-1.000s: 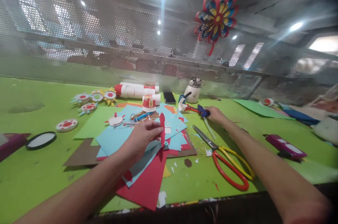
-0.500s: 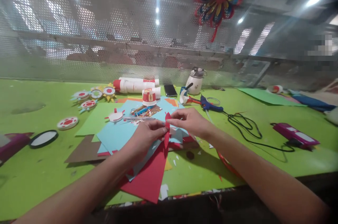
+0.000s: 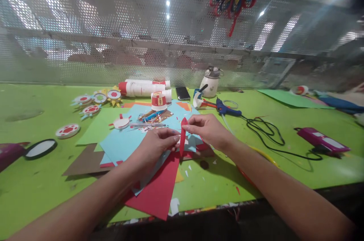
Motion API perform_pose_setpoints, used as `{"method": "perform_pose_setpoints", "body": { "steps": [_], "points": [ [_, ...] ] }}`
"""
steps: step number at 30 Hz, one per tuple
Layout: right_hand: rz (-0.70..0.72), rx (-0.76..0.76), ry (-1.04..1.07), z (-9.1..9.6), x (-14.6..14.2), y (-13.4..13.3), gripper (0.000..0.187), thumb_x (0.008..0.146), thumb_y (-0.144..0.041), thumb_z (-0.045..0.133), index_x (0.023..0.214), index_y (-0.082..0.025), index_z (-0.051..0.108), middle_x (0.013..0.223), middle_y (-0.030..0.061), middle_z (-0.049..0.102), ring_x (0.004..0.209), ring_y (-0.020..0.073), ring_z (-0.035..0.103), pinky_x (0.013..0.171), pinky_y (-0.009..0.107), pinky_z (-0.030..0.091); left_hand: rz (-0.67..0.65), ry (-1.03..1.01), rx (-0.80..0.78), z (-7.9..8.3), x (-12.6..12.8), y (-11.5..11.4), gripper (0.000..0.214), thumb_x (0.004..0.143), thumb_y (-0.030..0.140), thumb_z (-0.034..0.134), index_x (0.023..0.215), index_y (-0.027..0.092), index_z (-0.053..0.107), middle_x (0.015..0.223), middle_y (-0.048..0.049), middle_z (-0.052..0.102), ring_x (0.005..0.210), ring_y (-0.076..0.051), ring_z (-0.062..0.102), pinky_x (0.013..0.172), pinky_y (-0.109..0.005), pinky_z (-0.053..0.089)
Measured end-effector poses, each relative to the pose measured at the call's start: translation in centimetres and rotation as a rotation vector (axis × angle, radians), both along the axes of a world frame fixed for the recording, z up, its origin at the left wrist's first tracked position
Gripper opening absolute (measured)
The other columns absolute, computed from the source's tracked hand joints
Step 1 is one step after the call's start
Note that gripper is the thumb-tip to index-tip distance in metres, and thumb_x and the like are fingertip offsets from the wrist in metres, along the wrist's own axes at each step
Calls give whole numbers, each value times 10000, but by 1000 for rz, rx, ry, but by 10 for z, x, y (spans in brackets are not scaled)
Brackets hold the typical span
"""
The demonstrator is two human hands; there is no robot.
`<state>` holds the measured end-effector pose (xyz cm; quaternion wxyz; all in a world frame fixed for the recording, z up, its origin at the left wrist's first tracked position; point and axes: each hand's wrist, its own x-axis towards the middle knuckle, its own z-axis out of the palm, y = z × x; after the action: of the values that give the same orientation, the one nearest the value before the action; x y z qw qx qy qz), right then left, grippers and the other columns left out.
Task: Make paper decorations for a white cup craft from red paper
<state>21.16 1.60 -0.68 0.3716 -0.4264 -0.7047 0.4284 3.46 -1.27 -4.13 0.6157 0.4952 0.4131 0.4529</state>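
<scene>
A narrow strip of red paper with pointed ends stands almost upright in front of me. My right hand pinches it near the top between thumb and fingers. Just left of the strip is my left hand, its thumb and fingertips drawn together at the strip's edge; whether they grip anything is hard to see. Below both hands lie a red paper sheet and light blue sheets. A white disc with red tabs and a pen rest on the blue paper beyond my left hand.
Behind the papers stand a red and white paper cup, a phone and a bottle. A blue glue gun with a black cord lies right, near a purple box. Decorated discs and a magnifying glass are left.
The red strip has turned to show its broad face and shifted slightly right with my right hand. My left fingertips have moved to its left edge. The whole view has tilted a little.
</scene>
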Motion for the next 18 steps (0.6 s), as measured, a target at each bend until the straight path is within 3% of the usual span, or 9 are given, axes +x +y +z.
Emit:
{"method": "perform_pose_setpoints", "body": {
  "steps": [18],
  "points": [
    [56,35,-18,-8,-5,0,164,776,-268,598,658,-164,551,570,-28,545,541,104,507,554,257,406,13,-57,-30,0,2,-3,131,665,219,744,740,137,676,655,9,617,573,-80,522,612,-230,412]
  ]
}}
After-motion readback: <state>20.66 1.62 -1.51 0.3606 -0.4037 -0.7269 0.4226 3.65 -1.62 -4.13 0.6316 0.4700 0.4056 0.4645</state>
